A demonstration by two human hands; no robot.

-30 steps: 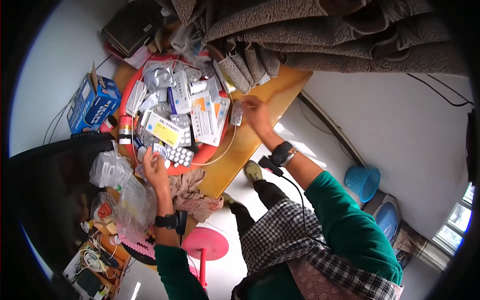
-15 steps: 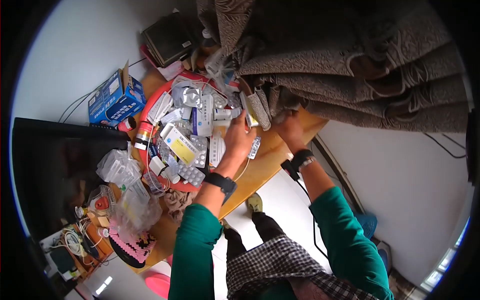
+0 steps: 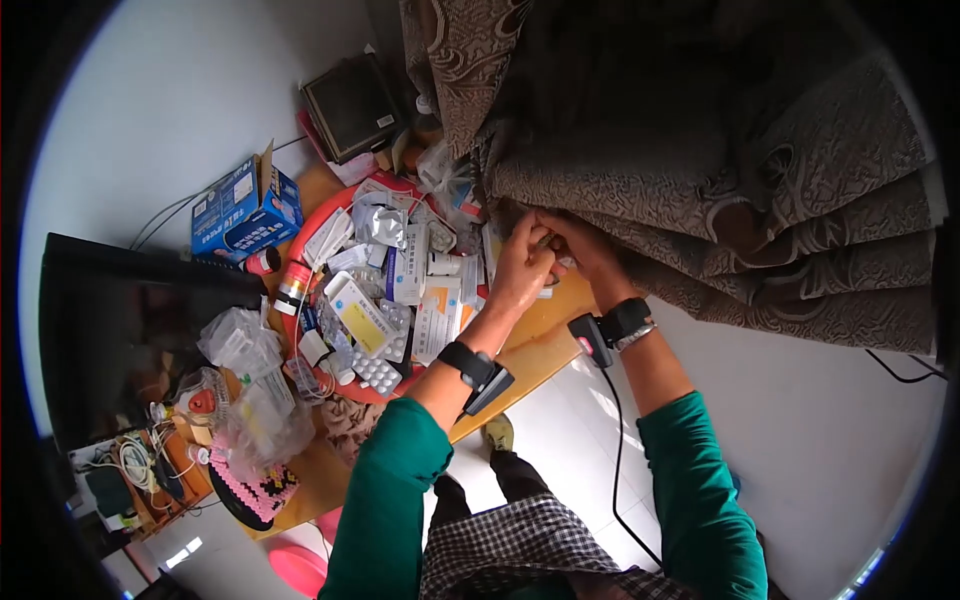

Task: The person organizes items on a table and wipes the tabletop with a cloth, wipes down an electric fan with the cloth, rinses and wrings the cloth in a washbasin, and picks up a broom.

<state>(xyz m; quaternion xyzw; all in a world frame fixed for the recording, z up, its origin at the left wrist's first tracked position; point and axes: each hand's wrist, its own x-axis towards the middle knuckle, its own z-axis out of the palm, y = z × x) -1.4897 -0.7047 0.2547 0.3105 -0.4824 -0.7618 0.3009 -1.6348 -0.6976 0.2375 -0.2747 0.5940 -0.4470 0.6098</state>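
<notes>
My left hand [image 3: 525, 262] and my right hand [image 3: 580, 245] meet at the right end of the wooden table, by the curtain. Both have bent fingers closed round something small between them, too hidden to make out. Left of them a round red tray [image 3: 287, 322] holds medicine boxes, among them a white and yellow box [image 3: 362, 315], an orange and white box [image 3: 437, 320] and a purple-edged box [image 3: 408, 264]. A silver blister pack [image 3: 377, 374] lies at the tray's near edge, and a crumpled foil packet [image 3: 381, 222] towards its back.
A patterned brown curtain [image 3: 640, 190] hangs right behind my hands. Left of the tray stand a blue carton [image 3: 245, 212] and a black screen [image 3: 130, 330]. Plastic bags [image 3: 260, 420] and a beaded pink item [image 3: 262, 490] lie nearer. A dark book [image 3: 352, 105] is at the back.
My left hand has moved right from the near-left side of the tray, across it, to my right hand. The view has shifted, showing more curtain. Both hands are now together.
</notes>
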